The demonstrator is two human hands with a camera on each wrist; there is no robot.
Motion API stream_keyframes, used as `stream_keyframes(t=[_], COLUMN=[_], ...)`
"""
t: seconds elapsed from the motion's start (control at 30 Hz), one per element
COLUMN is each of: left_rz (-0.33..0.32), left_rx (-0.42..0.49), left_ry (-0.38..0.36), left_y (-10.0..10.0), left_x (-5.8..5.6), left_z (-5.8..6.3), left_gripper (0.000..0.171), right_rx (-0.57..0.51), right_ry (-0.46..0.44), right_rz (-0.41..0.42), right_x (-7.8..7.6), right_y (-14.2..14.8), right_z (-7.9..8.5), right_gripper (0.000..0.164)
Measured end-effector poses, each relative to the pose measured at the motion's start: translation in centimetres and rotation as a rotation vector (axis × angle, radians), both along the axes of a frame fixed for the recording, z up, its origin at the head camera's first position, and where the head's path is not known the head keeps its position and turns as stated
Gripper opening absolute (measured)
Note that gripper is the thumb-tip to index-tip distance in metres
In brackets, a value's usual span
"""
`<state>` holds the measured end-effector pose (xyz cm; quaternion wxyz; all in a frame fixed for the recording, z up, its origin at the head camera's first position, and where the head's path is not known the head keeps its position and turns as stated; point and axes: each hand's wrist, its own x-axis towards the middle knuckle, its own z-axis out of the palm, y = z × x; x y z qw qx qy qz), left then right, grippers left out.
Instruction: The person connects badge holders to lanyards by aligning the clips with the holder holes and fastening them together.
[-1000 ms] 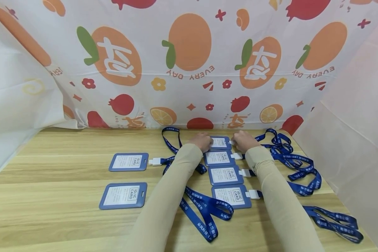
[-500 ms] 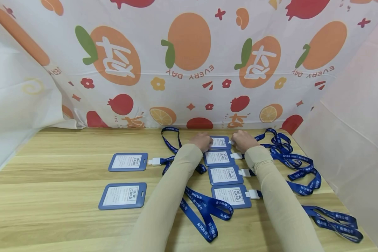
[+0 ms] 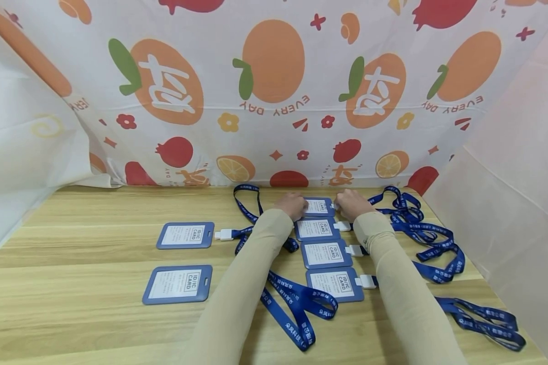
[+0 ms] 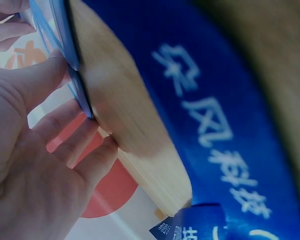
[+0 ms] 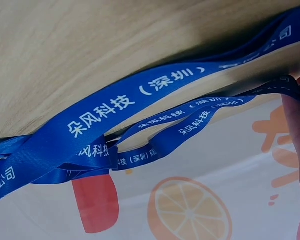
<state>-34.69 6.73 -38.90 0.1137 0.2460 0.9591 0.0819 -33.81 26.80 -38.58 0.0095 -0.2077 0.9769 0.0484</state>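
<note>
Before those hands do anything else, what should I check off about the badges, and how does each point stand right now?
1. Left hand touching the farthest badge: ok.
2. Right hand at that badge's white clip: ok.
3. That clip fully hooked on: cannot tell, the right hand partly covers it.
4. The three badges in front of it, each with a clip at its right edge: ok.
5. Upper-left badge fastened: not ok, a loose clip lies just apart from it.
6. Lower-left badge fastened: not ok, no clip at its opening.
</note>
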Motion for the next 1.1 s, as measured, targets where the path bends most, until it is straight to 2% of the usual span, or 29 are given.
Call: stream_keyframes(t=[0.47,1.1], left_rz=[0.011,0.01], left_rx=[0.037,0.028], left_ry=[0.001,-0.001], left_y=[0.14,0.1], left_x=[-0.33,-0.18], left_z=[-0.28,-0.08], left_gripper=[0.036,0.037], right_rx=[-0.012,-0.015], right_ry=[0.004,0.006], right_rz=[-0.003,-0.008], right_x=[-0.05,-0.13], right_y=[0.02,0.0], right_z=[0.01,-0.24], right_gripper=[0.022,0.022])
